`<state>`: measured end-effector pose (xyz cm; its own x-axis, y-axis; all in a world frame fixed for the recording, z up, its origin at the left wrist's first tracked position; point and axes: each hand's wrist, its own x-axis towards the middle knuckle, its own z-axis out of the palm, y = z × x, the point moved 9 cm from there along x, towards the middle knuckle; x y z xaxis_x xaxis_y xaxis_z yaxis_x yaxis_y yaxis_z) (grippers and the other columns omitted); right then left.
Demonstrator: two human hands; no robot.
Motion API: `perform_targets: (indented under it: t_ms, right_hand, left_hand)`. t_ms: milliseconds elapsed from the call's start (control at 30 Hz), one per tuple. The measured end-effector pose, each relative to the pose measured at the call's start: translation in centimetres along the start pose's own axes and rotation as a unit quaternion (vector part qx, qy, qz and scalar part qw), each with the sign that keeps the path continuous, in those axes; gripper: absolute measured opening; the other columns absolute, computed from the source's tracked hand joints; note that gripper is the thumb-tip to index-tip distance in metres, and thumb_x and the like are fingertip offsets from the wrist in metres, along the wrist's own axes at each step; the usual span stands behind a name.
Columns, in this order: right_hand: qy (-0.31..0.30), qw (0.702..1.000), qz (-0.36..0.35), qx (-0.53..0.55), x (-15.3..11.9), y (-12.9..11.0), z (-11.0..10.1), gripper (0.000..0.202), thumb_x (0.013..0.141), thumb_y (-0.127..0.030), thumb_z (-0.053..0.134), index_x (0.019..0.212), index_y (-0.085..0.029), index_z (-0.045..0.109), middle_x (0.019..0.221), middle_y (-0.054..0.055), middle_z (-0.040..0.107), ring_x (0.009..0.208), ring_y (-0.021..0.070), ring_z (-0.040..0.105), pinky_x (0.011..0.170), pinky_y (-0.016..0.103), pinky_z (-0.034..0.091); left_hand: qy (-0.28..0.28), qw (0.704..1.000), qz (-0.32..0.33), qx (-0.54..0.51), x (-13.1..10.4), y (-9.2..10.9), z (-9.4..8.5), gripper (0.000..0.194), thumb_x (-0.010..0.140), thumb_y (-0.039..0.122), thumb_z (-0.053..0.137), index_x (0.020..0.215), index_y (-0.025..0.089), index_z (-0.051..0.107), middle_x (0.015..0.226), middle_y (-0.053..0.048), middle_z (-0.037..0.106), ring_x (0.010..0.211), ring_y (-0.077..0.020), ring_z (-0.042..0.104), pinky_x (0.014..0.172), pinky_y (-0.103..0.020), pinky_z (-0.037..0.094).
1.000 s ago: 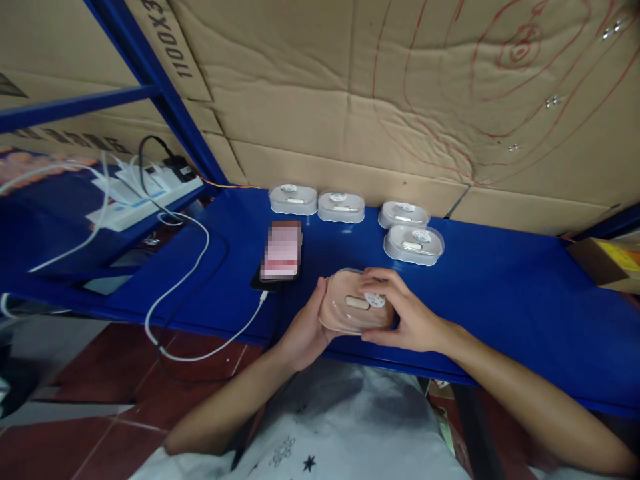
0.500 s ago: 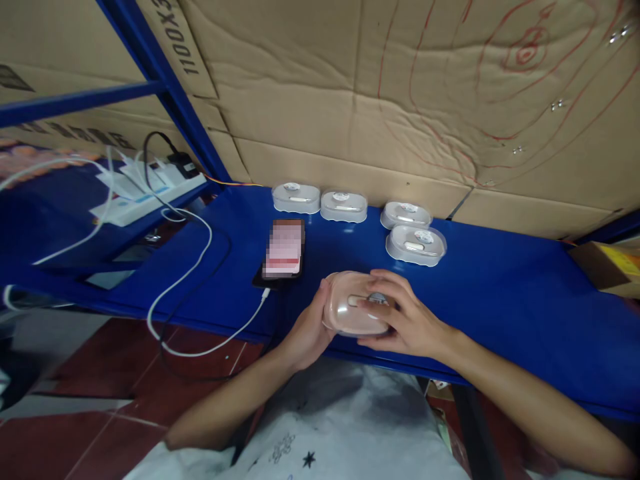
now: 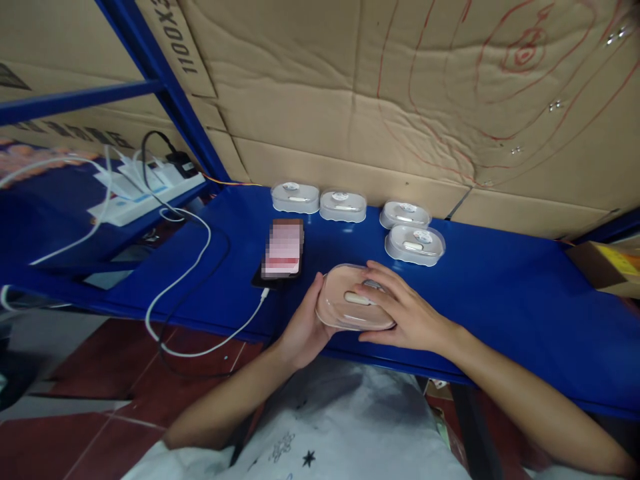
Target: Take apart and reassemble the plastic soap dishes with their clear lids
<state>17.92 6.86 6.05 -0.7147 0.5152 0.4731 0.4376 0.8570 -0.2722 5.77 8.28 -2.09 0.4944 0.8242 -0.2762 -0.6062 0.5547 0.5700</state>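
Between my hands is a pink oval plastic box (image 3: pixel 335 300) with a clear lid, a pale raised tab on top and a round sticker partly covered by my fingers. My left hand (image 3: pixel 305 327) grips its left end, thumb along the side and the other fingers hidden underneath. Over the right end lies my right hand (image 3: pixel 400 310), its fingers curled across the lid and around the edge. The box is held above the front of the blue table (image 3: pixel 480 300).
Similar clear-lidded boxes stand along the back: one at far left (image 3: pixel 295 198), another beside it (image 3: pixel 343 207), and two close together, the nearer one (image 3: pixel 415 245) in front. A phone (image 3: pixel 284 248) with a white cable (image 3: pixel 200 353) lies left. A power strip (image 3: pixel 145 200) and cardboard box (image 3: pixel 607 267) flank the table.
The pink box has tilted and shifted slightly left and up in my hands. My right fingers have slid a little across the lid, covering more of the sticker.
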Motion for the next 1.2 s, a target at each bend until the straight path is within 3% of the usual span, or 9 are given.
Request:
perform_targets:
  t_ms: [233, 433, 600, 733, 867, 1000, 1133, 1200]
  right_hand:
    - [0.021, 0.997, -0.063, -0.040, -0.6, -0.2, -0.5, 0.075, 0.101, -0.040, 0.068, 0.166, -0.028, 0.032, 0.156, 0.015, 0.057, 0.156, 0.0348, 0.041, 0.126, 0.065, 0.038]
    - [0.050, 0.998, 0.022, -0.019, -0.6, 3.2, -0.7, 0.075, 0.102, -0.039, 0.067, 0.167, -0.032, 0.031, 0.159, 0.014, 0.054, 0.151, 0.0349, 0.048, 0.121, 0.060, 0.046]
    - [0.076, 0.988, 0.108, -0.075, -0.9, 5.7, -0.9, 0.072, 0.098, -0.046, 0.071, 0.162, -0.040, 0.038, 0.161, 0.012, 0.048, 0.151, 0.0402, 0.043, 0.119, 0.069, 0.040]
    - [0.078, 0.974, 0.175, -0.123, -1.6, 6.7, -0.7, 0.065, 0.097, -0.042, 0.073, 0.157, -0.041, 0.049, 0.151, 0.014, 0.047, 0.136, 0.0419, 0.051, 0.109, 0.068, 0.046]
    - [0.073, 0.974, 0.178, -0.120, -1.7, 6.6, -0.6, 0.067, 0.097, -0.036, 0.072, 0.159, -0.039, 0.045, 0.140, 0.014, 0.049, 0.122, 0.0375, 0.056, 0.102, 0.064, 0.052]
    - [0.043, 0.990, 0.122, -0.064, -1.0, 5.4, -0.1, 0.069, 0.101, -0.035, 0.068, 0.162, -0.035, 0.037, 0.141, 0.015, 0.049, 0.128, 0.0350, 0.057, 0.106, 0.058, 0.055]
    - [0.069, 0.991, 0.116, -0.014, -0.8, 4.7, -0.5, 0.039, 0.105, -0.024, 0.055, 0.144, -0.027, 0.050, 0.134, 0.015, 0.054, 0.128, 0.0305, 0.061, 0.105, 0.051, 0.059]
    - [0.054, 0.992, 0.110, 0.001, -0.7, 4.5, -0.2, 0.028, 0.105, -0.020, 0.051, 0.132, -0.026, 0.055, 0.132, 0.014, 0.057, 0.126, 0.0289, 0.063, 0.103, 0.050, 0.060]
  left_hand:
    - [0.049, 0.998, 0.010, -0.029, 0.3, 0.8, -0.8, 0.059, 0.110, 0.056, 0.038, 0.139, 0.015, 0.068, 0.123, -0.012, 0.080, 0.117, -0.0279, 0.074, 0.100, -0.040, 0.060]
    - [0.062, 0.994, 0.084, -0.032, 0.3, 1.6, -0.8, 0.046, 0.108, 0.043, 0.052, 0.147, 0.019, 0.060, 0.136, -0.011, 0.074, 0.130, -0.0285, 0.067, 0.116, -0.046, 0.049]
    - [0.013, 0.999, 0.034, 0.013, 0.3, 0.5, -0.4, 0.042, 0.098, 0.032, 0.065, 0.136, 0.013, 0.062, 0.131, -0.019, 0.074, 0.119, -0.0362, 0.073, 0.115, -0.053, 0.048]
    - [0.000, 0.999, 0.017, 0.046, 0.3, 0.2, -0.5, 0.037, 0.096, 0.028, 0.066, 0.130, 0.013, 0.062, 0.129, -0.019, 0.074, 0.104, -0.0337, 0.078, 0.105, -0.051, 0.054]
    - [-0.017, 0.999, 0.006, 0.051, 0.4, 0.1, -0.4, 0.033, 0.095, 0.026, 0.066, 0.126, 0.014, 0.064, 0.125, -0.018, 0.076, 0.098, -0.0322, 0.079, 0.099, -0.049, 0.057]
    - [-0.012, 1.000, 0.004, 0.018, 0.5, 0.3, -0.7, 0.032, 0.099, 0.030, 0.062, 0.125, 0.013, 0.065, 0.133, -0.019, 0.074, 0.108, -0.0323, 0.078, 0.104, -0.046, 0.054]
    - [-0.018, 1.000, -0.001, 0.001, 0.4, 0.2, -0.7, 0.037, 0.101, 0.028, 0.057, 0.134, 0.013, 0.063, 0.147, -0.019, 0.066, 0.124, -0.0345, 0.072, 0.110, -0.047, 0.051]
    - [-0.018, 1.000, -0.008, 0.007, 0.4, 0.0, -0.7, 0.040, 0.101, 0.029, 0.058, 0.137, 0.012, 0.064, 0.149, -0.019, 0.065, 0.127, -0.0351, 0.070, 0.113, -0.050, 0.049]
